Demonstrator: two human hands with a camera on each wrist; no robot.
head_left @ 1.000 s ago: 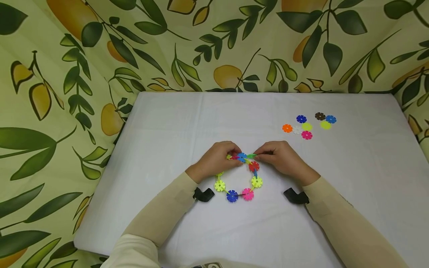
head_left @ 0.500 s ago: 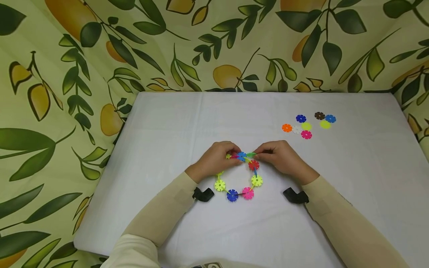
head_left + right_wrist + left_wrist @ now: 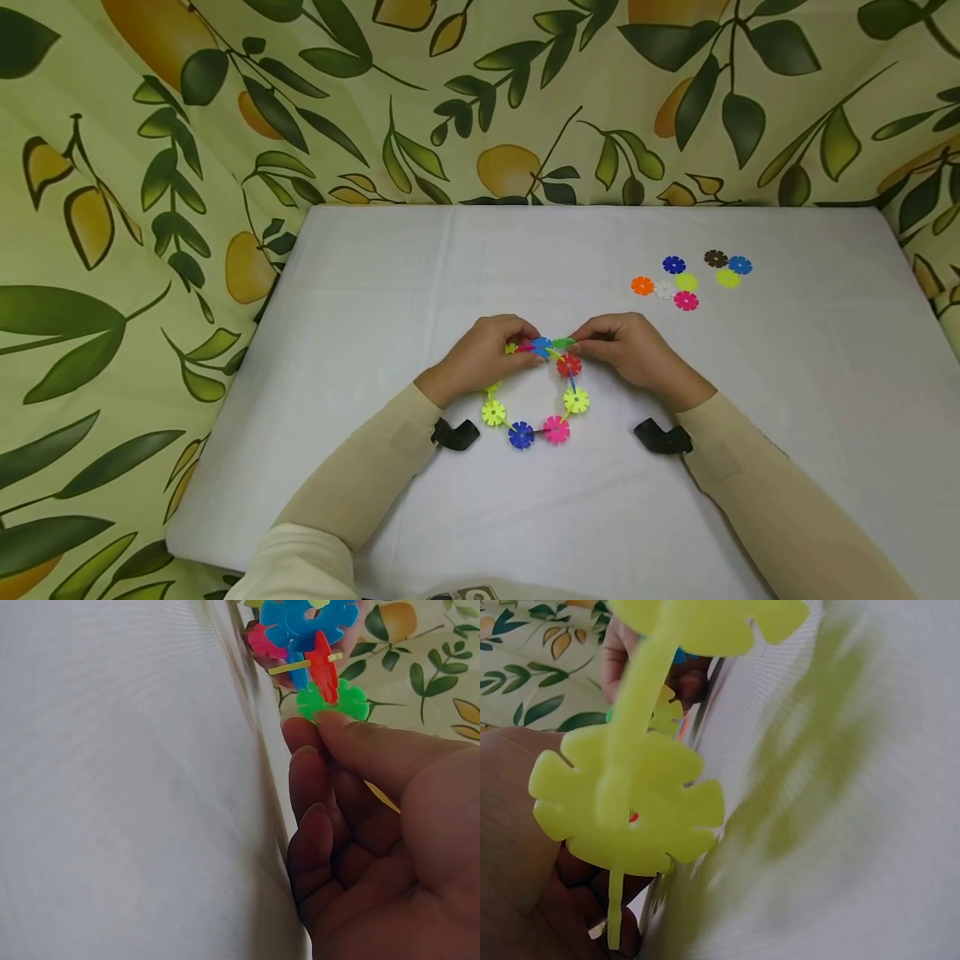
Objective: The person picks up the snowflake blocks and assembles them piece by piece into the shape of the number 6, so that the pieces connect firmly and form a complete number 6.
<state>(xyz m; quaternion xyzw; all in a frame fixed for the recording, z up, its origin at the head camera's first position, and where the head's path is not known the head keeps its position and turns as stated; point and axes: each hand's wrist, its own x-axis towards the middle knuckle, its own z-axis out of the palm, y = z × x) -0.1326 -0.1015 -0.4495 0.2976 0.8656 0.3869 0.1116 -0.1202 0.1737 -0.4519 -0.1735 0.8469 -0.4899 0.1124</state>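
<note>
The ring has barely shifted at frame center; the left hand pinches its top, the right hand pinches the green disc.

Both arms are covered by long, close-fitting cream sleeves that reach to the wrists. A black, angled camera mount is worn at the left wrist and another at the right. The hands are left bare.
</note>
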